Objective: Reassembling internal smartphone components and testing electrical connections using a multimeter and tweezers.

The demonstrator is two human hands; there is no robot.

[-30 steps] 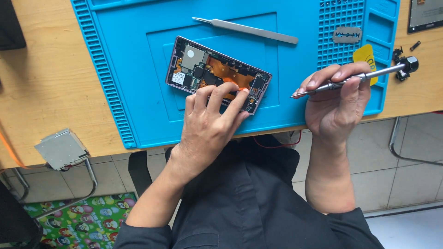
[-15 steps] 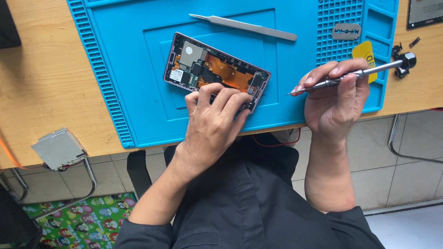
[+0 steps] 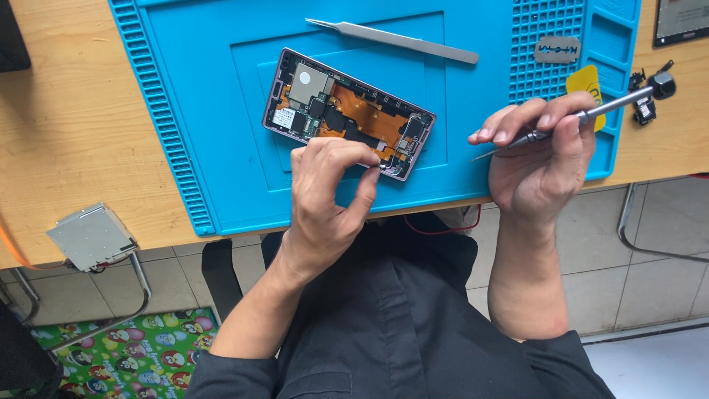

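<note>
2 hands busy: left hand (image 3: 325, 196) now pinching fingers together at opened phone's (image 3: 347, 114) near edge on blue mat (image 3: 199, 111), no longer flat. Right hand (image 3: 543, 159) still clamped around screwdriver (image 3: 583, 117), tip lifted clear.

Brightness: the scene is evenly and brightly lit by soft, diffuse light.
Shadows: a faint shadow is cast beneath the left hand (image 3: 325, 199) onto the blue work mat (image 3: 192, 111); no hard edges are seen.
Glare: a pale sheen is shown on the steel tweezers (image 3: 391, 41) and on the screwdriver (image 3: 583, 118).
Sharpness: the opened phone (image 3: 347, 111) is rendered crisply; slight softness is noted at the fingertips.
Edges: the floor tiles (image 3: 657, 288) are rendered slightly softer; little distortion is seen.
</note>
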